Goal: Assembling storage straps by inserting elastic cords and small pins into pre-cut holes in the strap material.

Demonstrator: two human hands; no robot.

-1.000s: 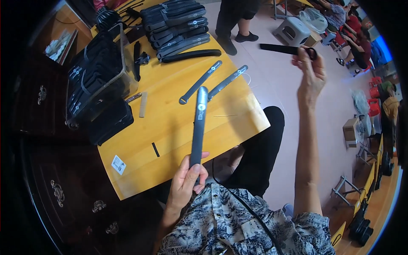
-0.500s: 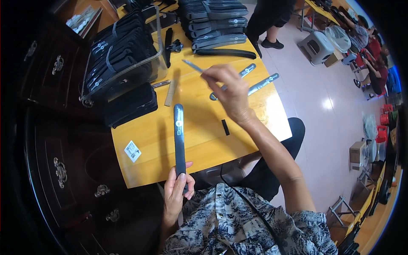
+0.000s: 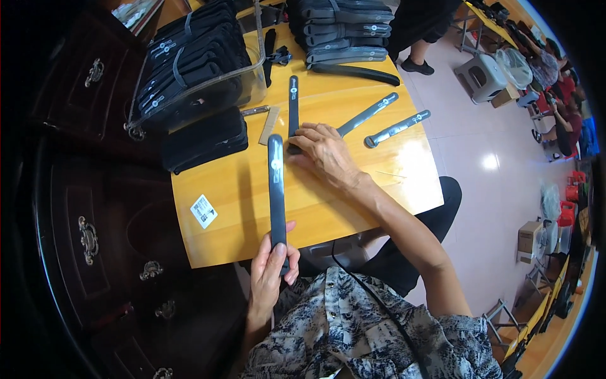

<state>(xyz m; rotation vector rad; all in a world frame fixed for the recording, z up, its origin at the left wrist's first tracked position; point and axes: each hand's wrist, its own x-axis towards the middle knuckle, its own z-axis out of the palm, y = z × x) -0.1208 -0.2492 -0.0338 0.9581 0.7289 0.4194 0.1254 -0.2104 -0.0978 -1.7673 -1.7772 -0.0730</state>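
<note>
My left hand (image 3: 271, 265) is closed around the lower end of a black strap (image 3: 277, 196), which points away from me and has a white print near its rounded far end. Whether a second strap lies beneath it cannot be made out. My right hand (image 3: 325, 155) is low over the table, its fingers bent onto the near end of another black strap (image 3: 293, 104). That end is partly hidden by the fingers. Two more printed straps, a middle strap (image 3: 369, 115) and a right strap (image 3: 399, 129), lie slanted on the tabletop beyond my right hand.
On the yellow table (image 3: 221, 240) stand a clear bin (image 3: 260, 82) of banded straps, a black stack (image 3: 208, 144), a brown-handled tool (image 3: 255, 110), a tan strip (image 3: 269, 125) and a white label (image 3: 203, 211). Piled strap bundles (image 3: 347, 31) are at the back. Dark drawers flank the left.
My right hand has come down from the air to the tabletop, and the strap it held now lies there beside the others. My left hand keeps its strap. The view has shifted slightly.
</note>
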